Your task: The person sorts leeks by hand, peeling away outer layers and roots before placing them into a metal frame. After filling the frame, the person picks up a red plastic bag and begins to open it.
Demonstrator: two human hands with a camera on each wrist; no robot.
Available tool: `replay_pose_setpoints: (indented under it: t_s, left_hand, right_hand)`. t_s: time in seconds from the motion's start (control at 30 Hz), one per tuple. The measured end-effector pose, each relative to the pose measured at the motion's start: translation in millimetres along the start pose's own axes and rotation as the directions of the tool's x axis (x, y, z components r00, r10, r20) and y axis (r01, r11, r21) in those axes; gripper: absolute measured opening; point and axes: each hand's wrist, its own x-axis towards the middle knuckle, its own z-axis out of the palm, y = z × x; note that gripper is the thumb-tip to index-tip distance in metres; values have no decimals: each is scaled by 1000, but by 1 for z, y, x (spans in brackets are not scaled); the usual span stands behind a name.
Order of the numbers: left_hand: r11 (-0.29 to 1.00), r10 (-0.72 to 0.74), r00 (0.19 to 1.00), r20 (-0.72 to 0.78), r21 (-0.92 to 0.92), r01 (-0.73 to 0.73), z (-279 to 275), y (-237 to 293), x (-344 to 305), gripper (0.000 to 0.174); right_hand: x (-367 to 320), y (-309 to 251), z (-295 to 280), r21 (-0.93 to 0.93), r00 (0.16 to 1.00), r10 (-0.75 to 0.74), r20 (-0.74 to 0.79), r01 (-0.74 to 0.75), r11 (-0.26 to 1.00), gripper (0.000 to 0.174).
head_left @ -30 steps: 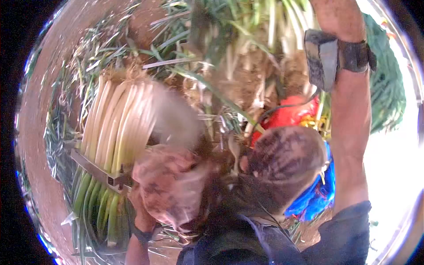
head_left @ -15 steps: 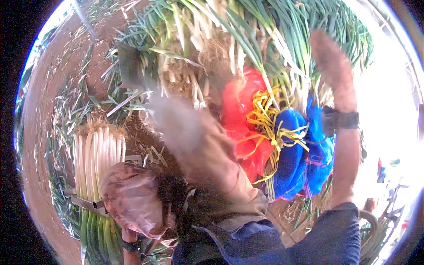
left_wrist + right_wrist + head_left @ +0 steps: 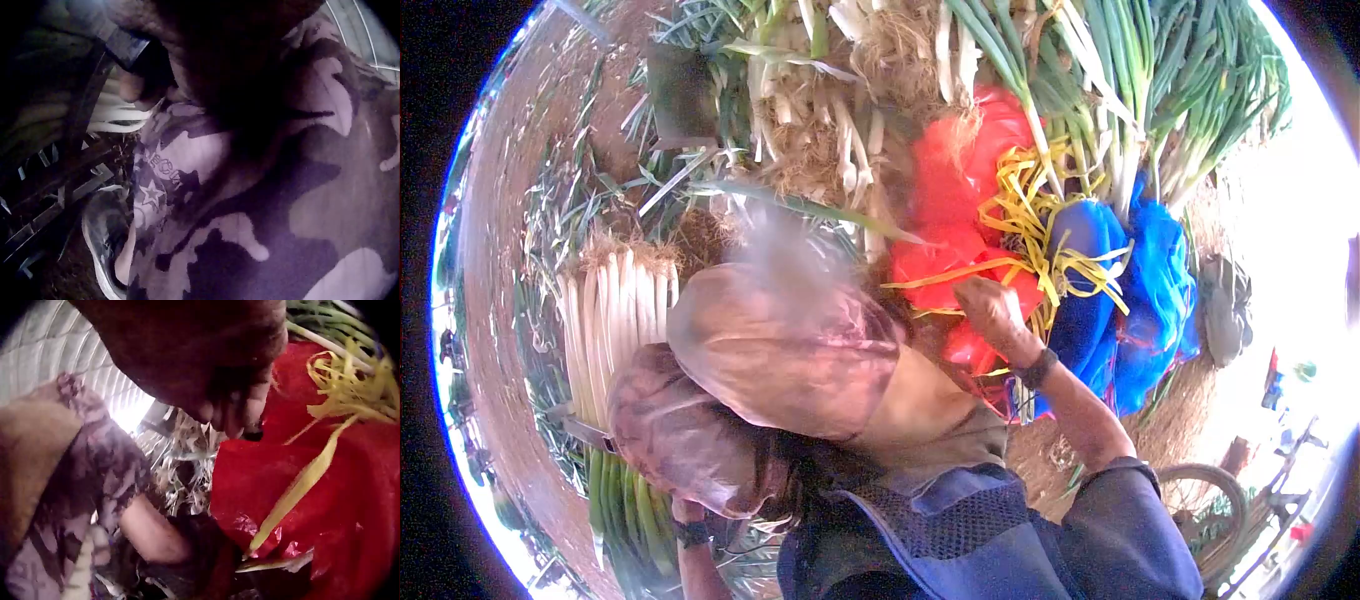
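Note:
In the head view, my right hand (image 3: 992, 310) is over the red plastic bag (image 3: 960, 245), its fingers bent beside a yellow strip (image 3: 970, 270). The right wrist view shows its fingertips at the bag's edge; I cannot tell whether they pinch anything. A bundle of long green onions (image 3: 615, 315) lies at the left, white stalks and roots at the far end, across a metal bracket (image 3: 582, 430). Beside it, my left hand is hidden behind a knee in the head view. In the left wrist view, that hand (image 3: 194, 59) is dark, its fingertips near the bracket and white stalks.
More yellow strips (image 3: 1020, 200) lie tangled on the red bag. Blue mesh bags (image 3: 1150, 300) stand right of it. Loose green onions (image 3: 1090, 60) spread along the back. Two camouflage-clad knees (image 3: 790, 350) rise between the hands. A shoe (image 3: 1225, 310) lies at the right.
My right hand has come back from the green onions at the far right and moved left over the red bag. My left hand stays by the bundle. The head view has shifted.

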Motion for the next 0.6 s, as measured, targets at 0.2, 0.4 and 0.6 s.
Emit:
replay_pose_setpoints:
  t_s: [0.2,0.4,0.6]
  left_hand:
    - [837,12,989,-148,542,71,-7,-24,-3,48]
    - [-87,96,994,60,995,-52,-3,-34,17,45]
    - [907,420,800,-429,166,-388,88,79,67,42]
  right_hand:
    - [51,-16,-7,-591,959,-272,-77,176,787,32]
    - [81,41,6,-429,992,-87,95,120,895,19]
    - [80,28,-88,-48,909,191,-371,-224,973,24]
